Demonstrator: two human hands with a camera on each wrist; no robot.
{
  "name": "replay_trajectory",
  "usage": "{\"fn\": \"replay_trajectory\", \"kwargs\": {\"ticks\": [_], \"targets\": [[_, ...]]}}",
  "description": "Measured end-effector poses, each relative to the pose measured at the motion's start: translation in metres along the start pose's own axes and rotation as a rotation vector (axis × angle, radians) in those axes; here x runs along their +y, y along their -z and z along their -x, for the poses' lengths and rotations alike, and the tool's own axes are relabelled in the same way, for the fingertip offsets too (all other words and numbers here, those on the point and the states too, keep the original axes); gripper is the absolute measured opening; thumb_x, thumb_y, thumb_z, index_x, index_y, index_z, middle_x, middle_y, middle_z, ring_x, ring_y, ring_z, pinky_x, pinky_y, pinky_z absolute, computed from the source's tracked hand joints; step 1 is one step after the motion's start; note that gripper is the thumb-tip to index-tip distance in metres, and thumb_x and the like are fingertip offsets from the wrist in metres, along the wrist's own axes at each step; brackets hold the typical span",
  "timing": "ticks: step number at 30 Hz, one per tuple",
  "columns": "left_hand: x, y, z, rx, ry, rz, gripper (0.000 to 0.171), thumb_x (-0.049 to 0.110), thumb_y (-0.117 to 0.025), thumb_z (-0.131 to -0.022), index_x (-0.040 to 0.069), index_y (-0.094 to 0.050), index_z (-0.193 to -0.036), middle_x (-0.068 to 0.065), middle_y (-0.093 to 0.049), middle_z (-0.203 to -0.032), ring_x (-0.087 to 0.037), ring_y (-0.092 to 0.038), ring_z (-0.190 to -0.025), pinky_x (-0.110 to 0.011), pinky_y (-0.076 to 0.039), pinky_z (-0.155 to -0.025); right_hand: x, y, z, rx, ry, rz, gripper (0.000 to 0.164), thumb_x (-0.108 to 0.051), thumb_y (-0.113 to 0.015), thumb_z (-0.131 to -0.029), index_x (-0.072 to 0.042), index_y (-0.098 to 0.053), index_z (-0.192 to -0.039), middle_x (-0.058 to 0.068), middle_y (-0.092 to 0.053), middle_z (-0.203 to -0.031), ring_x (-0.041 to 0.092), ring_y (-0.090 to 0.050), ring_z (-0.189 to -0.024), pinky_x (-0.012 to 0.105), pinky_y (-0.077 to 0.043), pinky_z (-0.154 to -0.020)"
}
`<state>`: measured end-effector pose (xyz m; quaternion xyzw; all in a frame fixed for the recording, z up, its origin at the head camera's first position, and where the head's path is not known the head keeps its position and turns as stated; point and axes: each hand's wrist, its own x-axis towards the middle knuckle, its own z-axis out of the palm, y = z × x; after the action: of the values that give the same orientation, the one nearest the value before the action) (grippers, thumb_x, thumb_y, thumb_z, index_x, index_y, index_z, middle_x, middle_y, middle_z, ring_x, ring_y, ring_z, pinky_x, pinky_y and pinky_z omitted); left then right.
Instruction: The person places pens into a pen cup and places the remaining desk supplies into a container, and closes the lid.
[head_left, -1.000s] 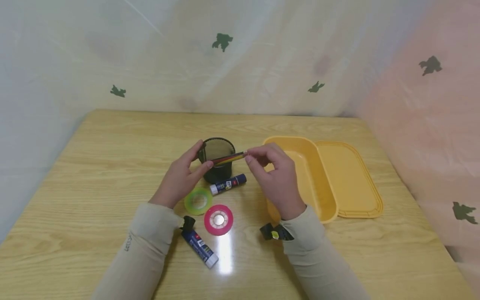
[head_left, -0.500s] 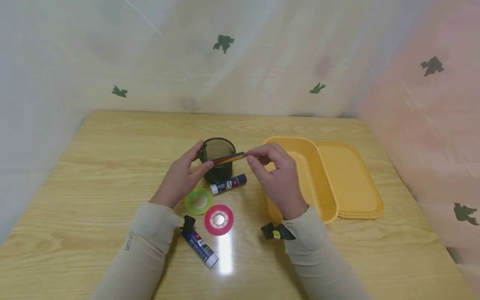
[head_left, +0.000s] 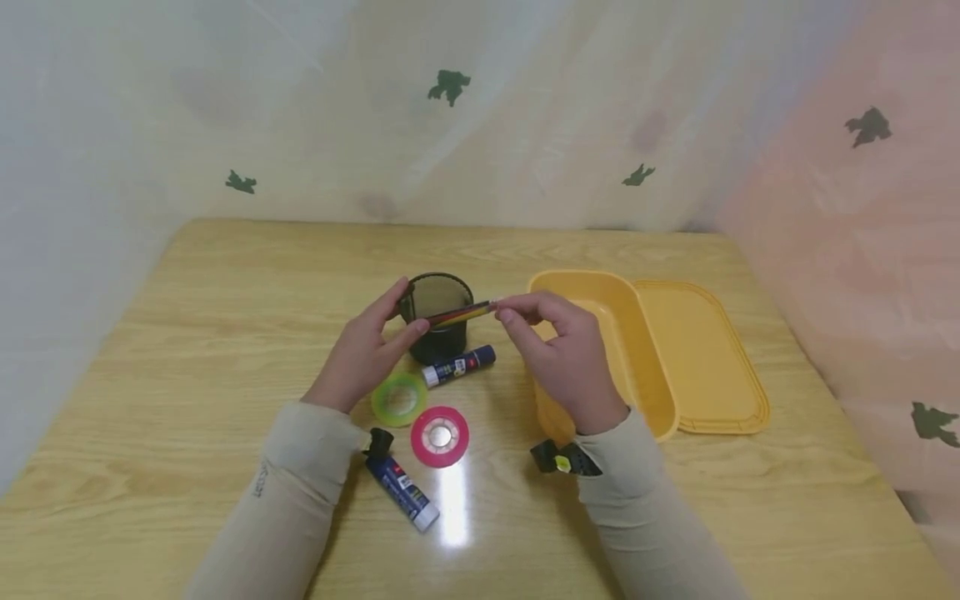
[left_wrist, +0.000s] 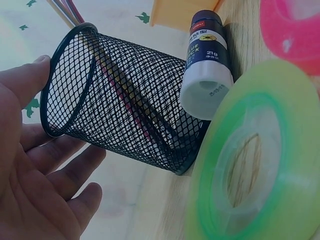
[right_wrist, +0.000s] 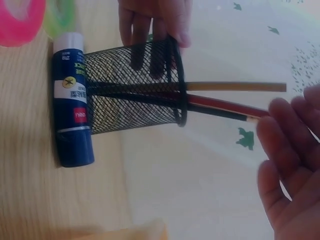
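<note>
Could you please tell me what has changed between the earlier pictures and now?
The right hand has shifted slightly rightward, staying by the ends of the slim red, yellow and black pencils. The left hand stays on the round black mesh cup; everything else looks unmoved.

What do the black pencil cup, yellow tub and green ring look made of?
Pencil cup: probably metal mesh, black-coated; see-through lattice, solid rim.
Yellow tub: likely moulded plastic, smooth finish; even colour, rounded corners.
Green ring: seems translucent plastic, smooth, with a clear-looking core; table grain shows through the centre. Exact plastics can't be told.
</note>
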<state>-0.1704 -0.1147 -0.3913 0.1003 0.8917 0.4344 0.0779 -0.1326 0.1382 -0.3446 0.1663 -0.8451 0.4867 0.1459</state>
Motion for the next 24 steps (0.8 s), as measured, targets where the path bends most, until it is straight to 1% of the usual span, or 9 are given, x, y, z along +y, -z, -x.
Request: {"fn": "replay_trajectory", "kwargs": {"ticks": [2,5,10,13,16,18,24], "targets": [[0.0,-0.001,-0.001,0.0,-0.006,-0.001,0.076,0.051,-0.054,-0.101,0.024,-0.018,-0.162,-0.008,-0.029,-0.163,-0.036,-0.031,-0.147,-0.06,-0.027,-0.116,-0.001,0.005,0.0,-0.028,-0.009,0.021,0.014,-0.019,-0.068,-0.098,-0.011,-0.076,-0.106,-0.006,-0.074,-0.099,0.009,-0.063,-0.088,0.032,-0.054,-0.073],[0.001,-0.002,-0.001,-0.002,-0.01,0.001,0.076,0.051,-0.054,-0.101,0.024,-0.018,-0.162,-0.007,-0.027,-0.164,-0.037,-0.033,-0.146,-0.06,-0.028,-0.116,-0.001,0.016,0.0,-0.04,-0.014,0.054,0.015,-0.018,-0.068,-0.097,-0.011,-0.076,-0.108,-0.005,-0.074,-0.099,0.01,-0.064,-0.09,0.032,-0.054,-0.075],[0.001,-0.002,-0.001,-0.008,-0.001,-0.001,0.076,0.051,-0.054,-0.101,0.023,-0.019,-0.162,-0.007,-0.027,-0.164,-0.037,-0.032,-0.146,-0.06,-0.027,-0.116,0.006,0.033,-0.001,0.01,-0.031,0.06,0.014,-0.014,-0.068,-0.096,-0.009,-0.076,-0.107,-0.001,-0.075,-0.1,0.011,-0.064,-0.091,0.027,-0.051,-0.079],[0.001,0.0,-0.001,-0.011,0.006,-0.004,0.076,0.051,-0.054,-0.101,0.023,-0.018,-0.162,-0.008,-0.029,-0.163,-0.037,-0.031,-0.147,-0.061,-0.027,-0.116,0.009,0.041,-0.002,0.042,-0.039,0.068,0.014,-0.015,-0.069,-0.096,-0.009,-0.077,-0.106,0.0,-0.075,-0.099,0.009,-0.065,-0.09,0.024,-0.05,-0.076],[0.0,0.001,-0.001,-0.011,0.008,-0.006,0.076,0.051,-0.054,-0.101,0.024,-0.018,-0.162,-0.008,-0.029,-0.163,-0.037,-0.031,-0.147,-0.061,-0.027,-0.116,0.011,0.046,-0.003,0.061,-0.045,0.087,0.014,-0.017,-0.069,-0.096,-0.01,-0.077,-0.106,0.0,-0.075,-0.098,0.007,-0.065,-0.089,0.024,-0.049,-0.075],[0.0,0.001,-0.001,-0.009,0.009,-0.011,0.076,0.051,-0.054,-0.1,0.024,-0.018,-0.162,-0.008,-0.028,-0.164,-0.037,-0.032,-0.146,-0.061,-0.027,-0.116,0.012,0.048,-0.003,0.067,-0.047,0.088,0.015,-0.017,-0.068,-0.097,-0.01,-0.077,-0.106,0.001,-0.075,-0.099,0.007,-0.064,-0.088,0.024,-0.048,-0.076],[-0.002,0.005,0.001,-0.003,0.013,-0.013,0.076,0.051,-0.054,-0.1,0.023,-0.019,-0.162,-0.007,-0.027,-0.164,-0.038,-0.032,-0.146,-0.06,-0.029,-0.115,0.014,0.05,-0.005,0.064,-0.042,0.095,0.015,-0.017,-0.068,-0.097,-0.009,-0.076,-0.106,0.001,-0.075,-0.099,0.005,-0.065,-0.087,0.023,-0.049,-0.076]]}}
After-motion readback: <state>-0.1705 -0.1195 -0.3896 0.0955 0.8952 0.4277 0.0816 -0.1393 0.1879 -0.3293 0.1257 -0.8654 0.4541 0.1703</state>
